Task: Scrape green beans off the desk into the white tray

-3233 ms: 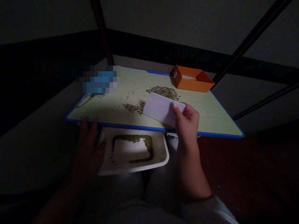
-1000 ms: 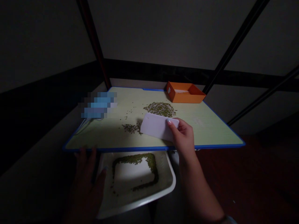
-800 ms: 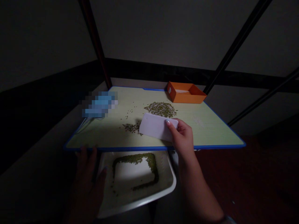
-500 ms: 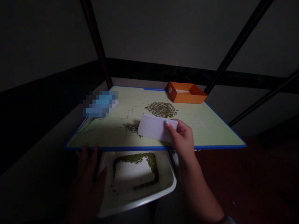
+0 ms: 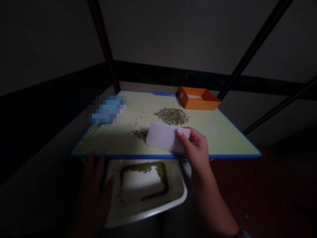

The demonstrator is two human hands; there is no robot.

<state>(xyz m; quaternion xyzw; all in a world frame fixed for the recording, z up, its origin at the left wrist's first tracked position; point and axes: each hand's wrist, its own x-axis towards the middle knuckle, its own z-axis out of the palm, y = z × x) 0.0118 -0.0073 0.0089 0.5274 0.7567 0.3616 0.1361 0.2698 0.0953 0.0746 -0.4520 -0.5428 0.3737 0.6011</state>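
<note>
My right hand (image 5: 196, 145) holds a white flat scraper card (image 5: 164, 136) by its right end, thumb on the near face. The card stands tilted on the pale table (image 5: 230, 142), close to its near edge. A small heap of mixed beans (image 5: 139, 134) lies at the card's left end, partly hidden by it. Behind the card is a larger spread of green and pale beans (image 5: 172, 115). In shadow, my left hand (image 5: 95, 185) has its fingers apart, tips by the table's blue edge and thumb beside the white basin (image 5: 184, 193), which has green beans (image 5: 159, 170) along its bottom.
An orange open box (image 5: 201, 104) with something white inside stands at the table's back right corner. At the left sits a blurred-out blue object (image 5: 109, 108) with a pale cable. Loose beans are scattered between it and the large spread. Dark panelled walls stand behind.
My right hand and the card have shifted very slightly, with the card's face turned a little more upward. The view has moved a touch. The bean heaps look the same.
</note>
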